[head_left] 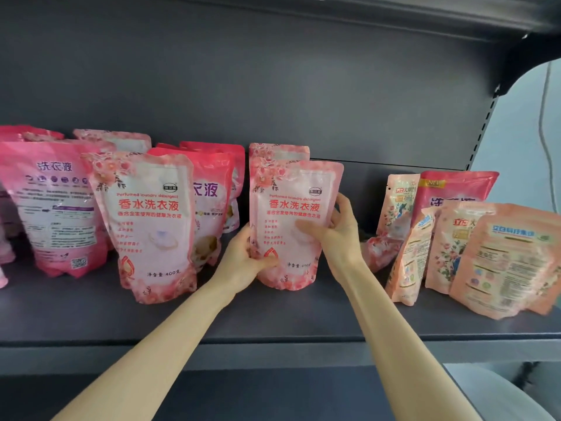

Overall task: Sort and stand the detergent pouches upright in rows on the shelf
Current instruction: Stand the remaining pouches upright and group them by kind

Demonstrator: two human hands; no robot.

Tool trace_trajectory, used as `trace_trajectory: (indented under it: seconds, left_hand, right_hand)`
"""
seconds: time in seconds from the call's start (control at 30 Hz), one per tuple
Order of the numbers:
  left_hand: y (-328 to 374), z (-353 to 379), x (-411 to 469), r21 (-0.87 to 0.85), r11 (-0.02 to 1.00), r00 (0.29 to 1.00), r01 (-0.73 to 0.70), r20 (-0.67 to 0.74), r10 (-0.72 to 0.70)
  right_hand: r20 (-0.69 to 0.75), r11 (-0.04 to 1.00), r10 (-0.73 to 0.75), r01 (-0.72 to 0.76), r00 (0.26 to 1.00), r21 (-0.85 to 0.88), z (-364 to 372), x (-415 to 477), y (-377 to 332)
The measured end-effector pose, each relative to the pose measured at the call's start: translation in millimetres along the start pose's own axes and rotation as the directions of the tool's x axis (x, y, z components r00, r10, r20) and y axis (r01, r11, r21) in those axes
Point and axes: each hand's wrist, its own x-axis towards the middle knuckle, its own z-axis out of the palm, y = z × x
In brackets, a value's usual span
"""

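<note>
- Left hand [247, 258]: grip curled round lower left edge of pale pink pouch [293, 208], centre frame.
- Right hand [338, 235]: grip clasping its right edge.
- Pouch upright on dark grey shelf [273, 317]; peach pouches [485, 259] at right.

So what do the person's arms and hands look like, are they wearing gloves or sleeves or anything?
Nothing is worn that shows. The left hand and right hand are bare, with no gloves, rings, watch or bracelet visible. The left forearm and right forearm are bare too, and no sleeve comes into view before the picture's lower edge.
</note>
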Motion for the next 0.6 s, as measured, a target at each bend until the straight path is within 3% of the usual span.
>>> trace_trajectory:
  seconds: [0.17, 0.33, 0.5, 0.6]
  left_hand:
    - [-10, -8, 6, 0.186, 0.977, 0.993, 0.101, 0.049, -0.112]
    - [-16, -10, 17, 0.373, 0.921, 0.993, 0.116, -0.04, -0.109]
    - [-16, -10, 35, 0.422, 0.891, 0.984, 0.167, -0.135, -0.12]
    - [-19, -5, 43, 0.427, 0.884, 0.974, 0.188, -0.196, -0.113]
  right_hand:
    - [0.13, 0.995, 0.056, -0.045, 0.99, -0.086, -5, 14, 5]
    - [0.194, 0.987, 0.051, -0.021, 0.98, -0.158, -4, 25, 13]
    - [0.236, 0.927, 0.102, -0.006, 0.966, -0.375, 4, 46, 27]
    - [0.202, 0.908, 0.139, -0.044, 0.969, -0.417, 8, 56, 36]
